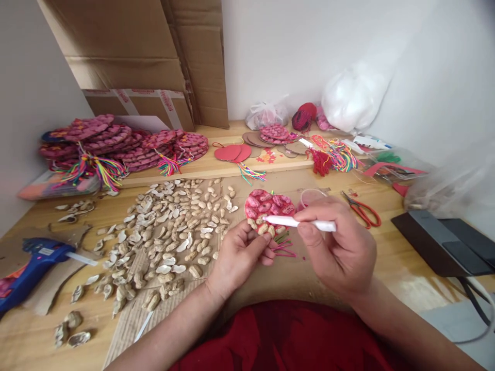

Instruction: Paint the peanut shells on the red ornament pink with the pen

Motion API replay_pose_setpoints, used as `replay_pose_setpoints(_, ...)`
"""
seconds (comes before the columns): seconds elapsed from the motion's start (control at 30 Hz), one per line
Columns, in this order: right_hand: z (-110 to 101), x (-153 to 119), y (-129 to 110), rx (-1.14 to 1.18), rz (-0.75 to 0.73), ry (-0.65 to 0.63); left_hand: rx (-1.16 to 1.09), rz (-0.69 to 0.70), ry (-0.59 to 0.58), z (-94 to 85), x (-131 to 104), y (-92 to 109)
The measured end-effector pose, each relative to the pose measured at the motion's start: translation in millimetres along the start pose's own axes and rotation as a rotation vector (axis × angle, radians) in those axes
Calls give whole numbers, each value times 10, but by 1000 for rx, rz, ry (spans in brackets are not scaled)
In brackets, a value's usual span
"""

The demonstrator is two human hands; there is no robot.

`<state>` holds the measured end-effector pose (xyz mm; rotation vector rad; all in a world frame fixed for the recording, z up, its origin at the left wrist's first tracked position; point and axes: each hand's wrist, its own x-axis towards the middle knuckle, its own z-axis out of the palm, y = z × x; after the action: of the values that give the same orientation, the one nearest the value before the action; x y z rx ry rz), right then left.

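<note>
My left hand (247, 247) pinches the lower edge of a round red disc (266, 203) covered with peanut shells. The shells on its upper part are pink, while those along the lower edge are still bare tan. Between the thumb and fingers of my right hand (340, 242) is a white marker (315, 224), held nearly level with its tip at the tan shells. Colored strings (285, 250) hang below the disc. Behind my right hand, a small clear cup (311, 196) is partly hidden.
Loose peanut shells (170, 232) spread over cardboard on the left, beside a blue glue gun (42, 260). Orange-handled scissors (361, 210) and a dark device (444, 242) lie to the right. Stacked pink shell discs (93, 136) and yarn tassels (342, 154) line the back shelf.
</note>
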<state>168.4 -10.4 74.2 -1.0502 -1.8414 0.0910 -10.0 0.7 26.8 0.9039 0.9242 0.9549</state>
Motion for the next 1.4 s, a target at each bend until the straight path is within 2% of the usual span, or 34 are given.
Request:
replay_pose_setpoints(0.2,75,-91,104,11,-115,-13,41,26,19,17,-4,2)
replay_pose_setpoints(0.5,74,-102,67,0,-112,-25,207,152,62,19,-41,-42)
replay_pose_setpoints(0.77,36,-134,73,-86,-134,40,268,166,58,-12,-37,-52)
replay_pose_setpoints(0.97,37,-116,52,-58,-129,-17,319,203,71,-13,-38,-68)
replay_pose_setpoints(1.13,17,-114,39,-75,-138,35,385,223,100,-22,-31,-63)
replay_pose_setpoints(1.3,8,-114,17,-38,-128,-15,393,262,126,-36,-52,-60)
replay_pose_setpoints(1.4,4,-107,16,-76,-143,-1,373,259,143,-40,-53,-73)
